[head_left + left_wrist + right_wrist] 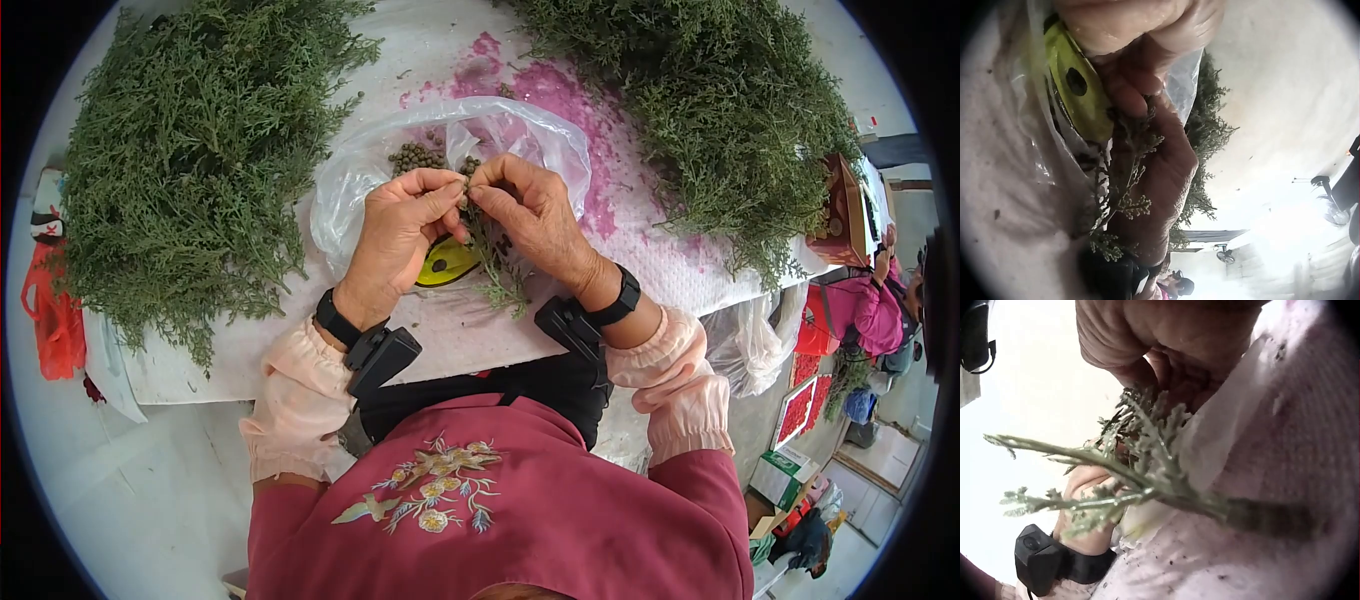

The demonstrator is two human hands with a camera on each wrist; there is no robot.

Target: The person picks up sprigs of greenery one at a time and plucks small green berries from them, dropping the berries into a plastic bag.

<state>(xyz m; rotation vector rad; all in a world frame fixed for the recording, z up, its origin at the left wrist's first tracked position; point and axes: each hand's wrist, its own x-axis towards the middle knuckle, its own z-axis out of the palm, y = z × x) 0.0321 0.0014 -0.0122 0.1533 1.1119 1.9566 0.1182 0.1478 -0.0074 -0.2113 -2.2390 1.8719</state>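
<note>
Over a clear plastic bag [340,185], the fingertips of both hands meet at the upper end of a green conifer sprig [497,268]. My left hand [405,225] pinches there with thumb and forefinger, its other fingers curled. From the other side my right hand [535,215] pinches the same end of the sprig, which hangs down between the hands in leafy branchlets. The pinched spot is partly hidden by the fingertips. Several small round brown-green cones [415,157] lie in the bag just beyond the hands. A yellow patch with a black oval [445,263] shows beneath the left hand.
Large heaps of cut conifer branches stand on the left [200,150] and on the right [715,120] of the white-covered table [200,370]. Pink stains mark the cover behind the bag. A red bag [52,310] hangs at the left, and another person [870,310] is at far right.
</note>
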